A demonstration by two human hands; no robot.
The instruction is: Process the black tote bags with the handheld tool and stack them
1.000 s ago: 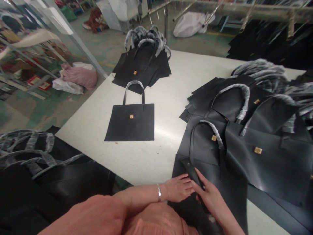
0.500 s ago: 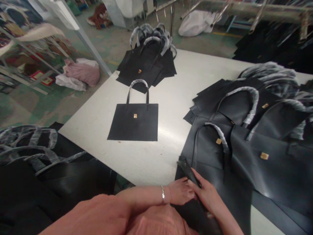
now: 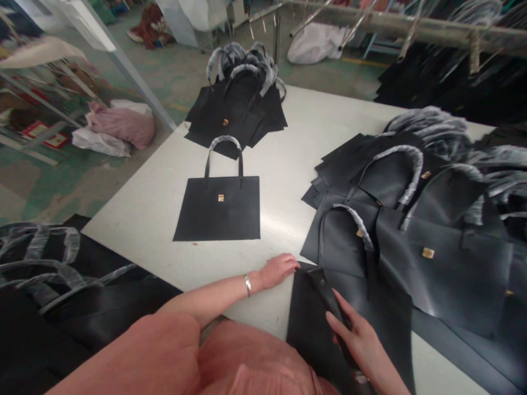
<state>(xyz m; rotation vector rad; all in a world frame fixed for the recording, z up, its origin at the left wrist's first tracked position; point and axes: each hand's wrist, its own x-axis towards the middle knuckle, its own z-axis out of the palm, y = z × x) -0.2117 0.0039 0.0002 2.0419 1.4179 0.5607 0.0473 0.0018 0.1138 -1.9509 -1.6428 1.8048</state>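
My left hand (image 3: 280, 271) is at the upper left corner of a black bag panel (image 3: 307, 318). Its fingers are drawn together with the tips on that corner. Over the same panel, my right hand (image 3: 354, 329) is wrapped round a long, dark, tool-like object (image 3: 325, 291), whose exact kind I cannot make out. A bit of metal shows near its lower end. Just above the panel lies a black handbag panel (image 3: 346, 236) with a wrapped handle and gold clasp. A flat black handbag (image 3: 216, 214) lies alone on the white table (image 3: 280, 159), its handle upward.
A fanned stack of black handbags (image 3: 236, 109) lies at the table's far corner. More overlapping bag panels (image 3: 444, 263) cover the right side. Black bags (image 3: 102, 302) with wrapped handles sit beyond the left edge. A metal post (image 3: 123, 66) rises at the far left.
My left hand has moved left and away from my right hand, to the panel's corner. My right hand still holds the long dark object. The view has shifted slightly.
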